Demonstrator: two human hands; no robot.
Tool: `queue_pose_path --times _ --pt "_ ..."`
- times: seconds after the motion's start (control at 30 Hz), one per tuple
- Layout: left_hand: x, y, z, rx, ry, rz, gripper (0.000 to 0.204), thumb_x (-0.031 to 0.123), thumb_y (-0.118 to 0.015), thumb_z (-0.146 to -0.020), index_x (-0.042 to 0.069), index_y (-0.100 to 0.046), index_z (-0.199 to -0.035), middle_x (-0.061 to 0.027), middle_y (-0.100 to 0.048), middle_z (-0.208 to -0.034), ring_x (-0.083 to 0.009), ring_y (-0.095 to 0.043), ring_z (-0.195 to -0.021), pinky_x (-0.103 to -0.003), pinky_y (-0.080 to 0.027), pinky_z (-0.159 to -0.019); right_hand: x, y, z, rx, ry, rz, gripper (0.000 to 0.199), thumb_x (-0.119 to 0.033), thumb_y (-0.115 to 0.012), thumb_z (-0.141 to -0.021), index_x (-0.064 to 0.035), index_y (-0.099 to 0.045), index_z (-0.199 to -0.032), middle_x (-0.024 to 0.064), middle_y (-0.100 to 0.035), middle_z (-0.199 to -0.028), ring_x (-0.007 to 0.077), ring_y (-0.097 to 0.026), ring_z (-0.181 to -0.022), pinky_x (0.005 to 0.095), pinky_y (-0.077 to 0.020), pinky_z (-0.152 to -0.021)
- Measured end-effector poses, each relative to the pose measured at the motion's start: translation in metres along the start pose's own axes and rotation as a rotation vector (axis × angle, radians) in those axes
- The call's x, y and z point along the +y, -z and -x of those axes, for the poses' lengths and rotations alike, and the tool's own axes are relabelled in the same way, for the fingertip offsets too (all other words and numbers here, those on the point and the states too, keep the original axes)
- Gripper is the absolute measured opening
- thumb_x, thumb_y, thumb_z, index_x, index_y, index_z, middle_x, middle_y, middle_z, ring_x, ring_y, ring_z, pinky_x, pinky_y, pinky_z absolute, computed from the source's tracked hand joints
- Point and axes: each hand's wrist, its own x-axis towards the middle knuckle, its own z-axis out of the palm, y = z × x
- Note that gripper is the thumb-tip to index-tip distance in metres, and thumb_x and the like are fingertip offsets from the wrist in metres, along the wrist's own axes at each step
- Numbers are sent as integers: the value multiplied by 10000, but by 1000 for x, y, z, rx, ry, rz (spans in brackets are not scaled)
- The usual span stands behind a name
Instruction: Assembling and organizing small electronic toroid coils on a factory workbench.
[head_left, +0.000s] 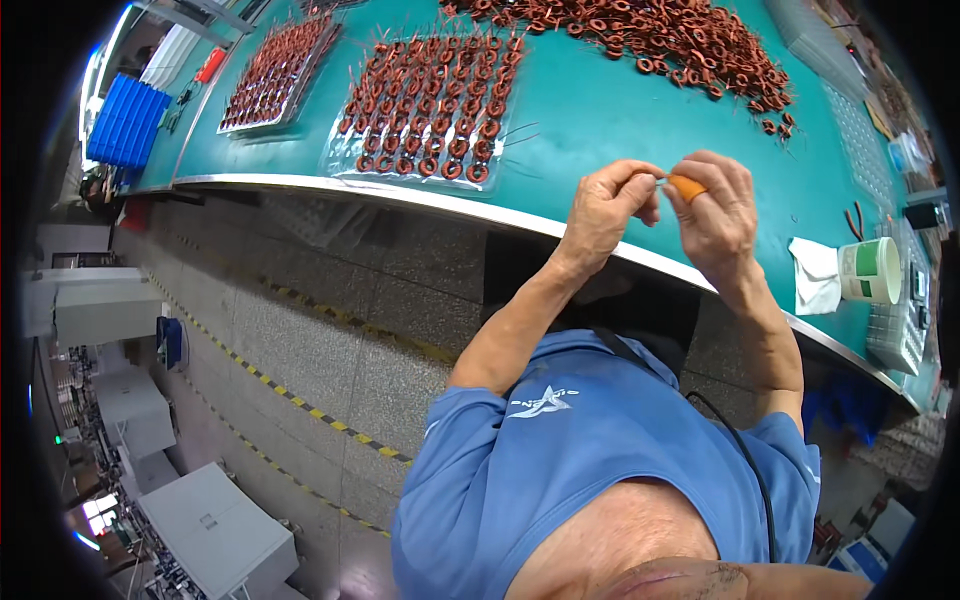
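Order to the left, a jumble to the right

At the far left a blue bin (127, 120) sits by the table (600, 120), probably for storage out of the working space. Next come two clear trays, a farther one (262, 127) and a nearer one (343, 168). Both carry copper-coloured wound rings (428, 105), set in rows with wire ends sticking out; the spacing presumably keeps those ends from tangling and makes the rings easy to count.

Right of the trays, the left hand (601, 205) is raised above the near edge of the table, its thumb and forefinger bent inward. The right hand (720, 208) faces it, fingers curled, an orange finger cover (690, 188) on one of them, likely against wear or for grip. The fingertips come together, a posture that suits fine handling. I cannot tell whether either hand grasps a ring or anything else, as the fingers hide the spot.

Beyond the hands and stretching to the far right lies a loose heap of rings (690, 60), within arm's reach. On the right, a white cloth (817, 275) lies just beside a green and white tub (870, 270), both apparently kept aside so the middle stays free.
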Motion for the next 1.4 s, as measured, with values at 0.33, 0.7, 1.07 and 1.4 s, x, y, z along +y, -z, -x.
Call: queue_pose_path --times 0.33,0.7,1.07,1.4 --pt "4 7 -5 -12 71 53 224 174 -526 -973 -18 -640 -996 -41 -597 -767 -113 -560 -621 -237 -468 -571 14 -2 -2 -73 21 92 151 -105 -748 -729 -25 -641 -799 74 -623 -982 257 -599 -968 400 -448 -827" --pt "8 -11 14 133 -266 -51 210 144 -506 -985 -37 -608 -1013 -39 -575 -717 -104 -536 -629 -235 -444 -587 34 -11 -7 -242 -763 -1270 247 -246 -598 -926 -19 -693 -898 54 -675 -881 140 -598 -894 302 -455 -856" --pt "18 -3 18 -8 -149 -25 283 182 -448 -1014 -14 -519 -1205 -33 -532 -767 -100 -518 -680 -238 -446 -641 32 -9 6 -143 -869 -1203 364 -301 -581 -955 -17 -620 -1180 84 -659 -1053 139 -607 -982 281 -487 -850" --pt "11 2 22 -65 -162 -416 239 85 -496 -977 7 -422 -1191 -53 -517 -797 -111 -494 -678 -239 -431 -636 23 -9 16 -145 -729 -831 285 -284 -653 -902 -44 -681 -1052 61 -647 -940 154 -615 -897 301 -500 -784"
